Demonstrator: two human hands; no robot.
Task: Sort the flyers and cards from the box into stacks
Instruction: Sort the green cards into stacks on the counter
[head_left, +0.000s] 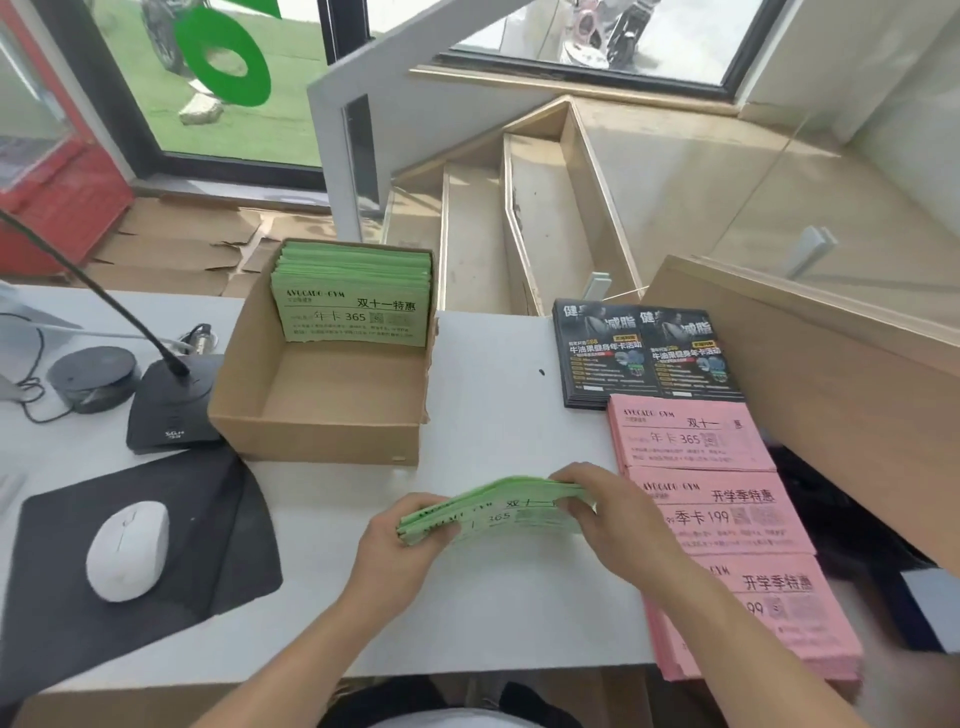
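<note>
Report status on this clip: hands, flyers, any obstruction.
Left hand and right hand both grip a green paper flyer bundle above the white desk. More green flyers remain in the brown cardboard box. No obstruction.

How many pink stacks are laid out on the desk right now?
3, in a column along the desk's right side: the far pink stack just below the black flyers, the middle pink stack beside the right hand, the near pink stack at the front edge.

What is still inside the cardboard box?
A stack of green cards stands against the far wall of the cardboard box. The rest shows bare floor; anything behind that stack is hidden.
</note>
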